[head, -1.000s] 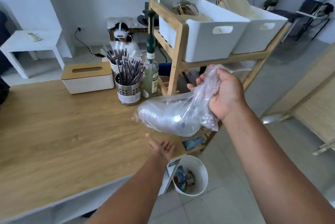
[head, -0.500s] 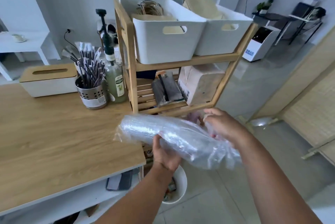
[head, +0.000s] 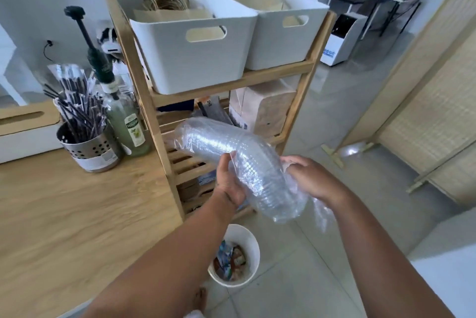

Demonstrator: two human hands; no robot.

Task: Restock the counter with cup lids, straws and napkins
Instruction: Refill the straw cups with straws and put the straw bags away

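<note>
A clear plastic sleeve of stacked cup lids (head: 231, 152) hangs in the air in front of the wooden shelf rack (head: 278, 76). My left hand (head: 229, 183) grips the sleeve from below at its middle. My right hand (head: 309, 178) clutches the bunched loose end of the bag at the right. On the wooden counter (head: 77, 214) at the left stands a perforated metal holder (head: 90, 147) full of wrapped dark straws (head: 74, 106). A napkin box with a slotted wooden lid (head: 25, 119) sits at the far left. A wrapped pack of brown napkins (head: 262, 109) rests on the rack's middle shelf.
A green syrup bottle with a pump (head: 126, 121) stands beside the straw holder. Two white bins (head: 195, 60) with paper bags fill the rack's top shelf. A white waste bucket (head: 234, 256) stands on the tiled floor below my hands. A woven screen (head: 432, 111) stands at the right.
My left hand rose from empty to grip the sleeve from below. The right hand shifted to the bag's loose end. The view swung right and closer to the rack.
</note>
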